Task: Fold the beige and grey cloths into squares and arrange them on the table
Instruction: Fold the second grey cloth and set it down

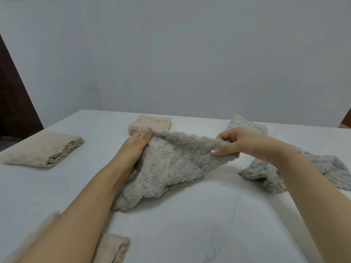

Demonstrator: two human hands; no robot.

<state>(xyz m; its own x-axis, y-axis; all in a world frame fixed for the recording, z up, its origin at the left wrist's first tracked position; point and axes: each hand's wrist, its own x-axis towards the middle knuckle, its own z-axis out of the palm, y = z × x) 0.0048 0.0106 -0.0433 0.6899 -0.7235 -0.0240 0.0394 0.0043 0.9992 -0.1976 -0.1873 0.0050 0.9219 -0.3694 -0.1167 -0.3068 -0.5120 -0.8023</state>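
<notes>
Left hand (pixel 136 147) and right hand (pixel 245 143): fingers curled, pinching the top edge of grey cloth (pixel 171 168), lifted mid-bench (pixel 190 224). Folded beige cloths (pixel 43 149) lay left; another grey cloth (pixel 313 171) right.

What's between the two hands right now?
The grey cloth, its top edge stretched from left hand to right hand, per the head view.

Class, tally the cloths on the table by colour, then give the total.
Beige cloths: 3
Grey cloths: 3
Total: 6
</notes>
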